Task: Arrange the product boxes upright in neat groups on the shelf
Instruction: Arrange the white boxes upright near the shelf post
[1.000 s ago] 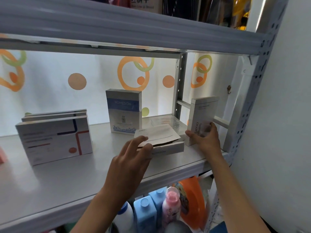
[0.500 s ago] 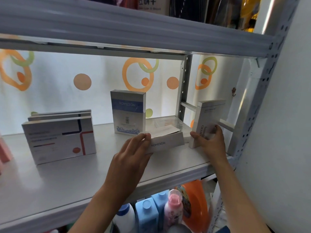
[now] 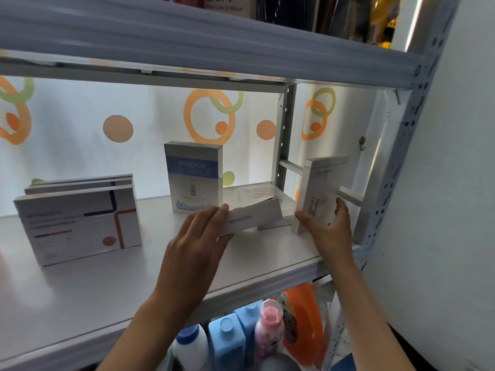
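Head view is showing your left hand gripping the ROMESON box, tipping it up off the shelf, probably to stand it beside its upright twin. Your right hand is clasping the tall white box, steadying it; its lettering is reading unclear.

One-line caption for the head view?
Left hand tilts a Romeson box up while right hand steadies a standing white box.
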`<state>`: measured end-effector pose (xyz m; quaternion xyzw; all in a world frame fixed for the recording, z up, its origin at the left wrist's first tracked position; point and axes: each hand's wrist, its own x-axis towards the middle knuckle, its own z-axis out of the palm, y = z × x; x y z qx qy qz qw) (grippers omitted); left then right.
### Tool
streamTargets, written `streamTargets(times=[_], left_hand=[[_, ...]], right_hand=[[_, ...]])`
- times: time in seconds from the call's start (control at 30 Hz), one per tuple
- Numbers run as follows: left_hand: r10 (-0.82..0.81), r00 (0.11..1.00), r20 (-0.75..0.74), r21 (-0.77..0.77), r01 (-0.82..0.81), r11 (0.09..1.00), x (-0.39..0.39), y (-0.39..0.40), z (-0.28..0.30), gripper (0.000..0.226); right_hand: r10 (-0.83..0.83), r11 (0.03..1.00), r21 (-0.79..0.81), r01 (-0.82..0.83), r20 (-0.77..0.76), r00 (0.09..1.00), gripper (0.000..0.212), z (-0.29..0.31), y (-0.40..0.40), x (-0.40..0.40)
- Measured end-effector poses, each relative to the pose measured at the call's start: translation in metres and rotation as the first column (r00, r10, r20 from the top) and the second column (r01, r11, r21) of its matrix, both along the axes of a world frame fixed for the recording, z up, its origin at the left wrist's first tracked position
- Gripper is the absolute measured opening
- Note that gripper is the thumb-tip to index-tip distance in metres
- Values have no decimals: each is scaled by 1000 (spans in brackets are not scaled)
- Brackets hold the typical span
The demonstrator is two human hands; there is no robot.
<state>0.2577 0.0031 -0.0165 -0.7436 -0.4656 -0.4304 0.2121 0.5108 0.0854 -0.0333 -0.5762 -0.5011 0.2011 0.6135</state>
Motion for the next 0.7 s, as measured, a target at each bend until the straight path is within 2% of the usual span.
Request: streamTargets(times=[0.13,0.2,0.27,0.37,0.43,0.57,0.7], left_hand=[[-50,992,115,-16,52,999,-4,-4,7,51],[-101,971,215,-39,112,993,-8,-6,16,50],[-138,953,271,-35,153,988,-11,-8,27,42],[-186,914,361,-41,215,976,-15,-12,45,37],[-199,879,434,-61,249,967,-18,-12,55,31],[-156,784,601,-102,268,958,-20,-8,70,23],[-120,704,700,-151,310,939,-25,-1,59,35]], right_hand=[[-3,992,125,-5,62,998,68,7,-23,-16],[133,978,141,-155,151,980,66,16,-36,-28],[323,934,79,-348,232,918,71,25,-42,-42],[487,866,-44,-498,294,822,68,33,-42,-59],[552,828,-55,-558,246,796,63,34,-40,-64],[635,772,29,-635,-26,772,40,30,-38,-69],[655,753,82,-653,-180,734,33,22,-41,-71]])
